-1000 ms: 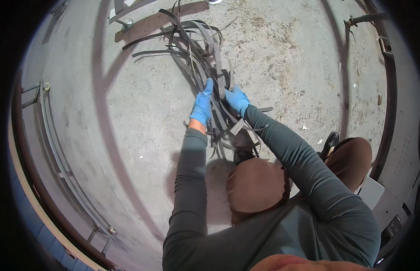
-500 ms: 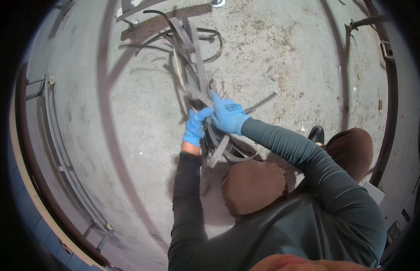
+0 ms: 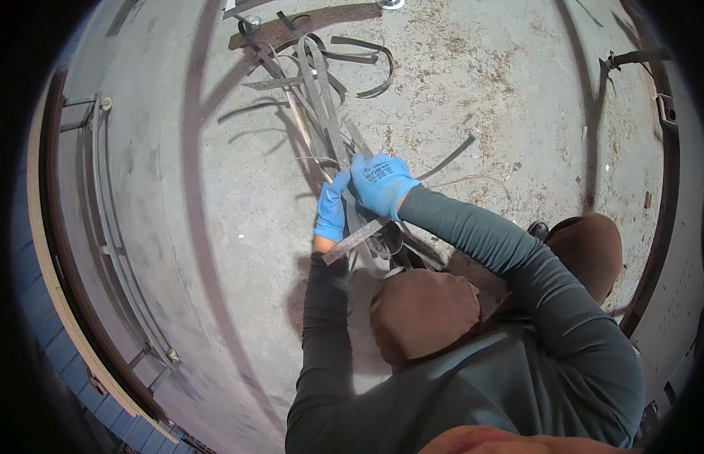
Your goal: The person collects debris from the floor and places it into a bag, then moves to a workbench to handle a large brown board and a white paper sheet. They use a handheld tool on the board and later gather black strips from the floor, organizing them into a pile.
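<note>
A tangled bundle of long, flat grey and black strips (image 3: 320,98) spreads over the floor ahead of my knees. My left hand (image 3: 331,208), in a blue glove, is closed around the middle of the bundle from the left. Beside it, my right hand (image 3: 380,184), gloved alike, grips the same strips from the right. The two hands nearly touch. Far ends of the strips loop and curl on the floor, while a short grey strip end (image 3: 357,240) sticks out below my hands. My fingers partly hide the strips inside them.
Bits of debris (image 3: 484,91) litter the concrete floor (image 3: 253,303). A metal rail frame (image 3: 113,197) runs along the left side, and a metal foot (image 3: 250,24) stands by the far strip ends. At the right, a dark bar (image 3: 639,57) juts inward.
The bundle shifts in my hands: its far strips have fanned out and its near ends have swung. My hands stay close together on it. The whole view has moved slightly.
</note>
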Demonstrator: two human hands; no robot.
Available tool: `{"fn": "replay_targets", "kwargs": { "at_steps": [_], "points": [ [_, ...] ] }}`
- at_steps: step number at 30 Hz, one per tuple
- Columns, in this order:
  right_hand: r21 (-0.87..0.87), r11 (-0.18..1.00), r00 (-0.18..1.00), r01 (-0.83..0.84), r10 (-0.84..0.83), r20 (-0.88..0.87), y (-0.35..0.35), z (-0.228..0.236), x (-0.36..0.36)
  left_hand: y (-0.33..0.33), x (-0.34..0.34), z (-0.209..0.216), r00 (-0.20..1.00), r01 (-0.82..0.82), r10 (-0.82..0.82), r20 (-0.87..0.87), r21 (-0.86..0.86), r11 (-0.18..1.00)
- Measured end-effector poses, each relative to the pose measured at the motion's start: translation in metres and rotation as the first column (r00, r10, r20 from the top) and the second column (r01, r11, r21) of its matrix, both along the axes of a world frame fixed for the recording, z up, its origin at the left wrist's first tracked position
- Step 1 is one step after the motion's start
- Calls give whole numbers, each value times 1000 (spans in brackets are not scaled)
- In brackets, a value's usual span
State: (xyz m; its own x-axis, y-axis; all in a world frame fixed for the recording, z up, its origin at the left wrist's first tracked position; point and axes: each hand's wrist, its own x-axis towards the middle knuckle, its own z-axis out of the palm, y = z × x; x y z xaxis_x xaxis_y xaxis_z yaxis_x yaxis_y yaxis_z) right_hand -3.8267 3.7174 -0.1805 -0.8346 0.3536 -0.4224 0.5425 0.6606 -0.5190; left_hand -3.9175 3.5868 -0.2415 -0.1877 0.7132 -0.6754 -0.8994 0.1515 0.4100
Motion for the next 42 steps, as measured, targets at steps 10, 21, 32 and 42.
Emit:
{"fn": "replay_targets", "kwargs": {
  "at_steps": [10, 21, 32, 42],
  "points": [
    [-562, 826, 886, -33, -236, -399, 12, -36, 5, -9, -11, -1, 990, -89, 88, 110, 7, 996],
    [-260, 944, 963, 201, -240, -124, 25, -52, -4, -5, -23, -60, 968, -78, 20, -249, -226, 971],
    [-341, 936, 973, 85, -151, -172, 50, -79, -13, 19, -18, -73, 930, -100, 15, -367, -213, 972],
    [-670, 692, 883, 269, -455, -114, 26, -96, 4, 20, -32, -91, 972, -65, 13, -234, -216, 974]
  ]
}}
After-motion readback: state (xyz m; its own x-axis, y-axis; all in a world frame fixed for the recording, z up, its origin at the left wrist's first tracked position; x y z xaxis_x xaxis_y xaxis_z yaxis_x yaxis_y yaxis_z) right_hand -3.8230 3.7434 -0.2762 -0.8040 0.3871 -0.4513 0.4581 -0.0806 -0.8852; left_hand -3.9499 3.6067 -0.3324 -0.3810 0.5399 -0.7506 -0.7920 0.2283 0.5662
